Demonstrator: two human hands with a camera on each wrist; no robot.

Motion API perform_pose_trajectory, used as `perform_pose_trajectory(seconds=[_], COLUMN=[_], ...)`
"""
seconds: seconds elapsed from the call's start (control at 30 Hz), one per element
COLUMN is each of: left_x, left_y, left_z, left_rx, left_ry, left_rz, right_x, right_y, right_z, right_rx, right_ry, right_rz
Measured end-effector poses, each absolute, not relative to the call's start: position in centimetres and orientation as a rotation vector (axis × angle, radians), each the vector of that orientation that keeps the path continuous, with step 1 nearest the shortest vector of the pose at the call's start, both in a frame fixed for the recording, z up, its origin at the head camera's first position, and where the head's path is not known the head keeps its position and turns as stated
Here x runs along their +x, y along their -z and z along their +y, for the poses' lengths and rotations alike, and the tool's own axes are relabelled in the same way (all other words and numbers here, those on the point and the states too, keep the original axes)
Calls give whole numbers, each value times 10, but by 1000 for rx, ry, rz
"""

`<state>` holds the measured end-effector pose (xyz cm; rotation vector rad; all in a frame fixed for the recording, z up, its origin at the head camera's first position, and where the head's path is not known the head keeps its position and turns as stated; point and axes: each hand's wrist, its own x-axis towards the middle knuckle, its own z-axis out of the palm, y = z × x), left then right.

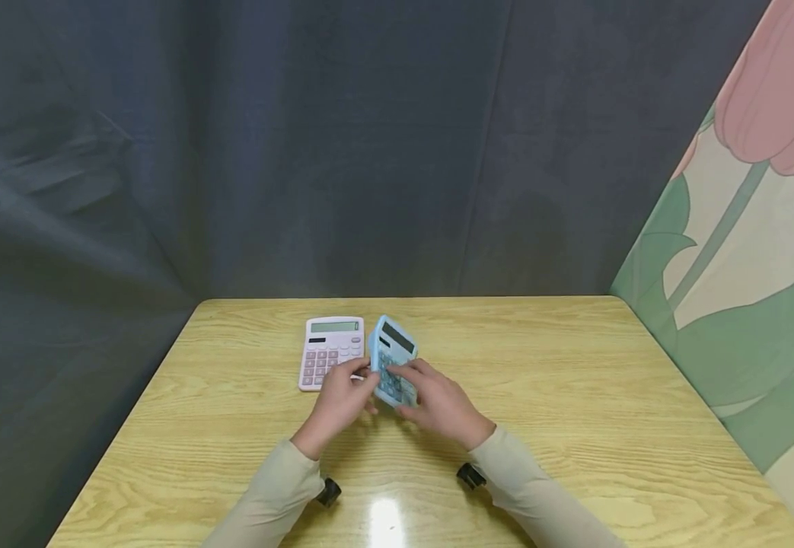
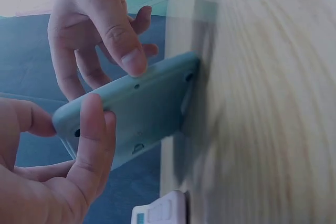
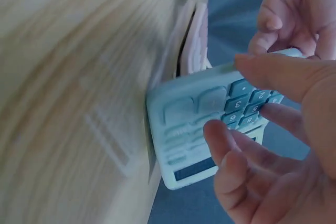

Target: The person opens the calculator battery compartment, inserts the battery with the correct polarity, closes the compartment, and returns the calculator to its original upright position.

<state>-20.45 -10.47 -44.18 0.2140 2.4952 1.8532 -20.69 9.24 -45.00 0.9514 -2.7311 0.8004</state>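
A light-blue calculator (image 1: pixel 397 364) stands tilted on the table, its keys and display turned toward the right hand. At its left side the left hand (image 1: pixel 344 397) pinches the body, with a finger on the back in the left wrist view (image 2: pixel 68 182). The right hand (image 1: pixel 441 399) holds it from the other side: its thumb lies on the bottom edge and fingertips touch the keys (image 3: pixel 244 103). In the right wrist view, one lower corner of the calculator meets the tabletop. A pink calculator (image 1: pixel 321 358) lies face up beside it, partly covered by the left hand.
The wooden table (image 1: pixel 540 358) spreads out on both sides of the hands. A dark curtain (image 1: pixel 369 152) hangs behind it, and a tulip-patterned cloth (image 1: pixel 746 304) borders the right side. Black wrist straps (image 1: pixel 470 476) sit by the sleeves.
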Motion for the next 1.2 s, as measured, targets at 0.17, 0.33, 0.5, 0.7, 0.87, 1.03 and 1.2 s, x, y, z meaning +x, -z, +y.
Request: perform_pose_trajectory(seconds=[0.17, 0.33, 0.5, 0.7, 0.87, 1.03, 1.2], left_x=[-208, -212, -216, -217, -219, -219, -218], left_y=[452, 463, 473, 479, 477, 476, 476], left_z=[-106, -105, -105, -104, -102, -100, -100], left_rx=[170, 198, 228, 242, 282, 291, 284], left_ry=[-1785, -1719, -1676, -1551, -1434, -1417, -1436], left_rz=[2509, 2518, 2495, 2499, 2526, 2510, 2481], right_x=[-210, -213, -215, -217, -219, -222, -227], right_y=[457, 462, 465, 465, 466, 467, 468], right_z=[94, 98, 102, 106, 107, 107, 110], right_rx=[850, 597, 346, 303, 306, 294, 280], right_ry=[-689, -595, -578, -637, -609, -561, -546], right_rz=[-2775, -2868, -2985, -3052, -3052, -3048, -3039])
